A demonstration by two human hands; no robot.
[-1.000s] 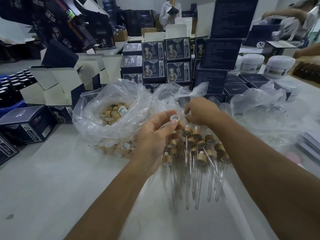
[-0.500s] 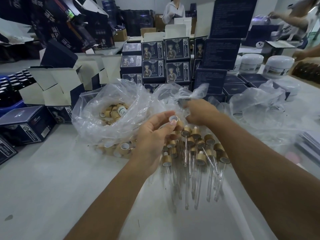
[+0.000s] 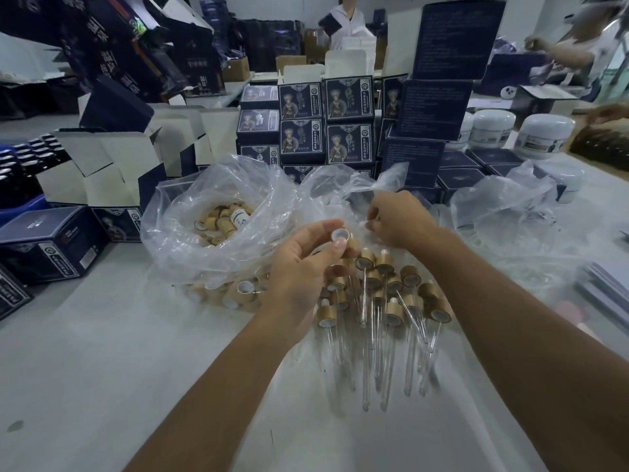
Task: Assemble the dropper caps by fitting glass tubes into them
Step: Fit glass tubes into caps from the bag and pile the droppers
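A bamboo-collared dropper cap [image 3: 342, 237] is being pinched in the left hand [image 3: 303, 264], its white open end turned up. The right hand [image 3: 396, 219] is being worked at a clear plastic bag [image 3: 343, 185], fingers curled — what is being pinched cannot be told. A tube should be entered straight into the cap's opening and pressed gently, since glass is being handled. Finished droppers [image 3: 377, 301] are lying just below the hands on the white surface [image 3: 102, 352]. Loose caps are being kept in the open bag [image 3: 218, 212] to the left; navy cartons [image 3: 326, 120] are crowding the far side.
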